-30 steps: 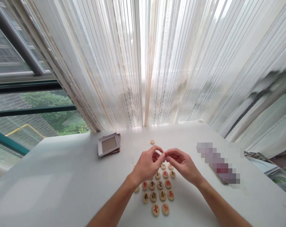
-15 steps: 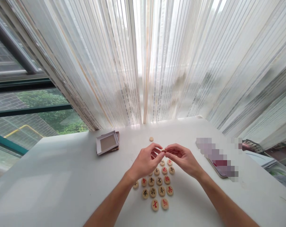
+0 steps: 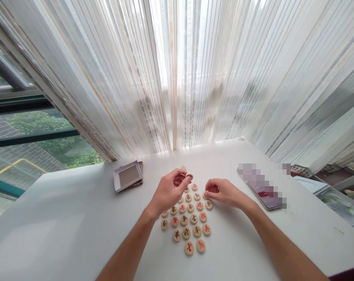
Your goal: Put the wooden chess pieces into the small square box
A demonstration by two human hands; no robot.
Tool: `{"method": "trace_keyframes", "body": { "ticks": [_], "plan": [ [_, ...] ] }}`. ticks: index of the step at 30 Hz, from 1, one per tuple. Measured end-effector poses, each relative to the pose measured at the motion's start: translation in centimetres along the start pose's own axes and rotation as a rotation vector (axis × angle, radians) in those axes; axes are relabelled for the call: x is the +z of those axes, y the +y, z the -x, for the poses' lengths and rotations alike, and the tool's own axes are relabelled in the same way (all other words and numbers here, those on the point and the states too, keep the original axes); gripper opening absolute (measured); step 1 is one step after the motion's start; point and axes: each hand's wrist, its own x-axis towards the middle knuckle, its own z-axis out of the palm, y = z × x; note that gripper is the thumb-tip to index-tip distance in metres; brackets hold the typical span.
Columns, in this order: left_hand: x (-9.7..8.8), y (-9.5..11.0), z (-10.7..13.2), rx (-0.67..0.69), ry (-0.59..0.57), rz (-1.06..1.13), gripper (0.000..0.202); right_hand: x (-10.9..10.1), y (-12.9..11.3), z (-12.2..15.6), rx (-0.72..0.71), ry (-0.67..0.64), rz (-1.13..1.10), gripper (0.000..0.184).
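Observation:
Several round wooden chess pieces [image 3: 189,224] with red or black characters lie in rows on the white table [image 3: 62,226]. My left hand [image 3: 168,191] hovers over the far end of the rows, pinching one wooden piece [image 3: 189,176] between thumb and fingertips. My right hand [image 3: 223,192] rests low at the right side of the rows, its curled fingertips on a piece [image 3: 205,195] lying on the table.
A shallow grey box tray [image 3: 128,180] sits at the back left of the table. A phone, partly blurred [image 3: 263,187], lies to the right. Sheer striped curtains [image 3: 194,70] hang behind the table; a window shows at the left.
My hands were together, pinching one piece between them above the rows. They have separated: the left keeps a piece raised, the right has dropped to the table beside the rows.

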Motion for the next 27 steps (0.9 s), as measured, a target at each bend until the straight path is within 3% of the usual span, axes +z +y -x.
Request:
{"method": "trace_keyframes", "body": {
  "ticks": [17,27],
  "plan": [
    [-0.5,0.1,0.0,-0.009,-0.011,-0.032,0.028,-1.0,-0.8,0.5,0.123,-0.174,0.098,0.03],
    [0.6,-0.1,0.1,-0.028,-0.077,-0.017,0.026,-0.1,-0.2,-0.1,0.112,-0.03,0.181,0.035]
  ]
}}
